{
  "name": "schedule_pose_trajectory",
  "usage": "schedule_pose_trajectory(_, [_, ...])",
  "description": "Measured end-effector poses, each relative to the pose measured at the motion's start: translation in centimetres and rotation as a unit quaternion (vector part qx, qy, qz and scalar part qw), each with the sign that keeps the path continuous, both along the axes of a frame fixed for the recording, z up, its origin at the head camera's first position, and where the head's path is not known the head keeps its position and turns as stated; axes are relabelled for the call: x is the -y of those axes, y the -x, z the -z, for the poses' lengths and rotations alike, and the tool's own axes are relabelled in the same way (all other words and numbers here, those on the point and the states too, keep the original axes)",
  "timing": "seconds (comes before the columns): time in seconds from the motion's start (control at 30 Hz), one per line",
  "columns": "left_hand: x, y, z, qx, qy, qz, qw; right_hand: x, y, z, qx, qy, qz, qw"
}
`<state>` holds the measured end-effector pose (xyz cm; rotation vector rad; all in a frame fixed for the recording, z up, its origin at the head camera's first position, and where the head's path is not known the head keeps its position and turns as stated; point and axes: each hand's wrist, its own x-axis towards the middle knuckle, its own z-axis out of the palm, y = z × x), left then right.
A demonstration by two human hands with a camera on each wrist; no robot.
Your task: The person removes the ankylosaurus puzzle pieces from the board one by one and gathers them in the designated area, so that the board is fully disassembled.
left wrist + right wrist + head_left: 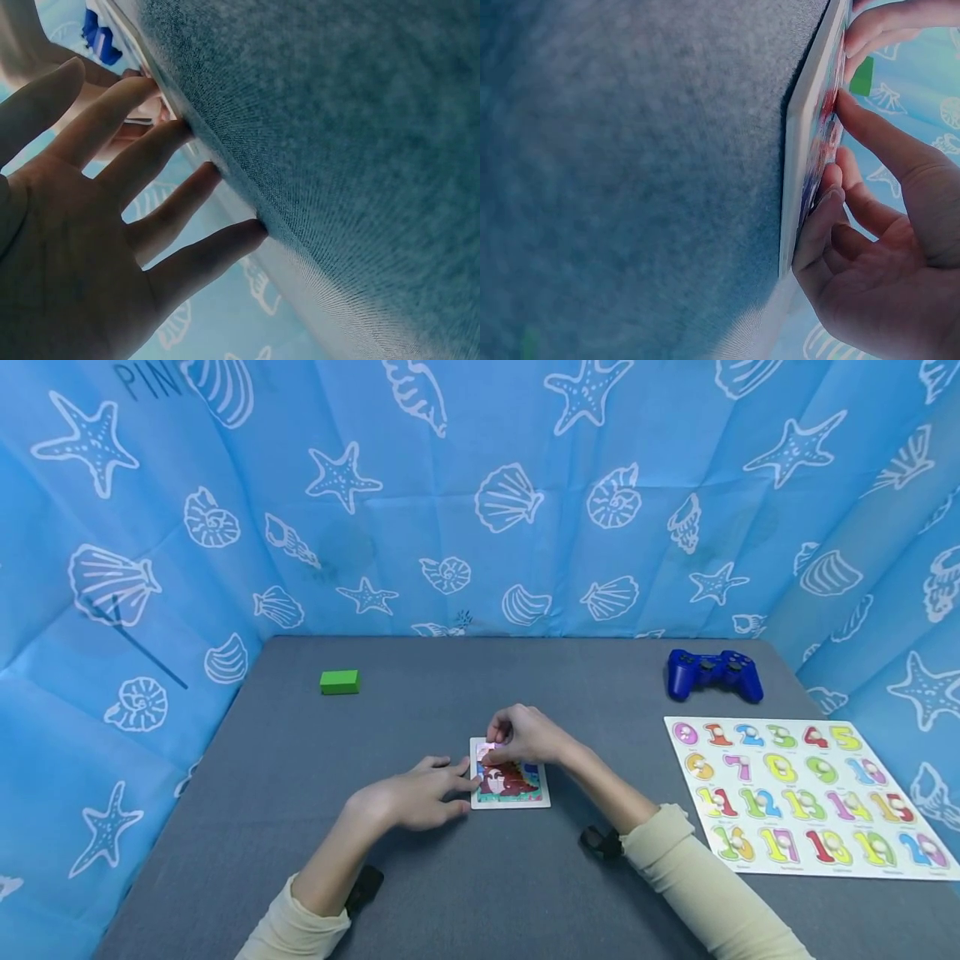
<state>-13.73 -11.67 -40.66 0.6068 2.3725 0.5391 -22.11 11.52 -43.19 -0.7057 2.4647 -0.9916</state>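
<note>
A small picture puzzle board (512, 804) with a white frame lies flat on the grey table, showing a reddish-brown figure with a pale face. My left hand (426, 795) has its fingers spread, with fingertips at the board's left edge; the left wrist view shows those fingers (161, 161) nearly straight. Over the board's upper left part, my right hand (531, 737) pinches what looks like a small pale puzzle piece (489, 748) between thumb and fingers. In the right wrist view the thumb (877, 135) touches the picture surface; the fingers partly hide the piece.
On the right lies a white number puzzle board (806, 793) with colourful numerals. Behind it sits a blue game controller (714, 674). A green block (340, 682) stands at the back left. A blue curtain (465, 510) with shells and starfish hangs around the table (300, 752).
</note>
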Motion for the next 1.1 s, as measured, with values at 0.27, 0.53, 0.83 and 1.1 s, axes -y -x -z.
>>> schedule_pose_trajectory(0.27, [-0.1, -0.5, -0.9, 0.006, -0.005, -0.014, 0.9999, -0.2, -0.3, 0.2, -0.020, 0.021, -0.007, 0.9995])
schedule_pose_trajectory(0.53, [0.1, -0.4, -0.5, 0.006, -0.010, -0.015, 0.9998, -0.7, -0.2, 0.3, -0.023, 0.054, -0.025, 0.9980])
schedule_pose_trajectory(0.83, [-0.2, -0.5, -0.7, 0.002, -0.006, -0.018, 0.9998, -1.9, -0.1, 0.2, 0.032, 0.136, -0.034, 0.9895])
schedule_pose_trajectory(1.1, [-0.3, -0.3, -0.6, 0.000, -0.001, -0.017, 0.9998, -4.2, -0.1, -0.2, 0.064, 0.135, 0.012, 0.9887])
